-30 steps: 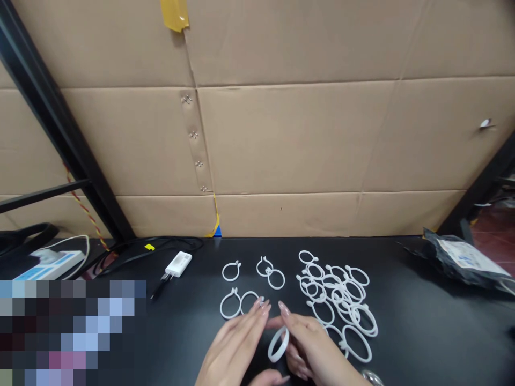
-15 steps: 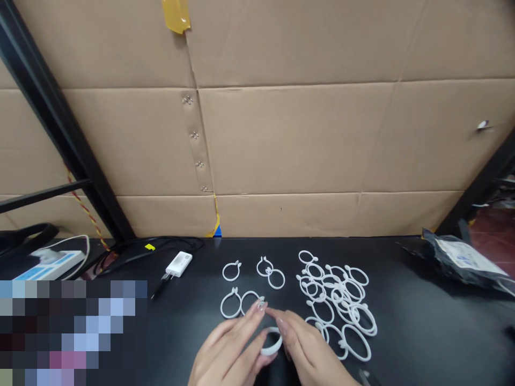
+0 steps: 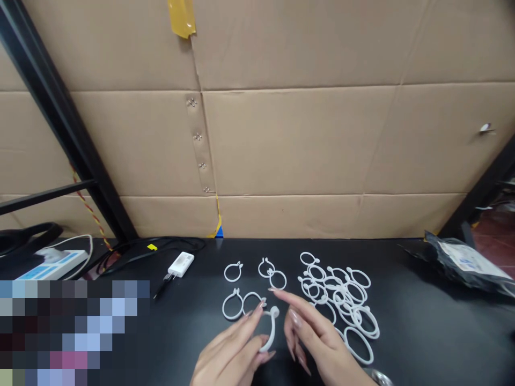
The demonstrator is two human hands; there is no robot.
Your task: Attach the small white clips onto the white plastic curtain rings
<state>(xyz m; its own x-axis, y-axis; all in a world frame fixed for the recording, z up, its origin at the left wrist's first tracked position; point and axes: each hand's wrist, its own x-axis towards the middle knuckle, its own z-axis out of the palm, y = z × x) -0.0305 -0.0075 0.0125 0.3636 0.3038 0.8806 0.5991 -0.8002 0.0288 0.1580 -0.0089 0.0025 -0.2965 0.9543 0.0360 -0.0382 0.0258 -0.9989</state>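
Observation:
Between the fingers and thumb of my left hand (image 3: 231,351) is a white plastic ring (image 3: 272,329), tilted up, with a round knob at its top. My right hand (image 3: 316,338) is just to the right, apart from the ring, its index finger stretched out and nothing in its grasp. Beyond my hands lie a few loose white rings: one at the back left (image 3: 233,272), an overlapping pair (image 3: 278,280), and two nearer ones (image 3: 232,304), one partly behind my left fingers. A heap of similar rings (image 3: 341,292) spreads to the right, its near part hidden by my right hand.
A white plug adapter (image 3: 181,264) with a black plug lies at the left, before black cables. A power strip (image 3: 60,264) is at the far left, a dark plastic bag (image 3: 466,262) at the right. A cardboard wall (image 3: 298,139) closes the back of the black table.
My right hand has drawn back from the ring and opened away to the right. The ring in my left hand has turned more upright, and its knob now shows.

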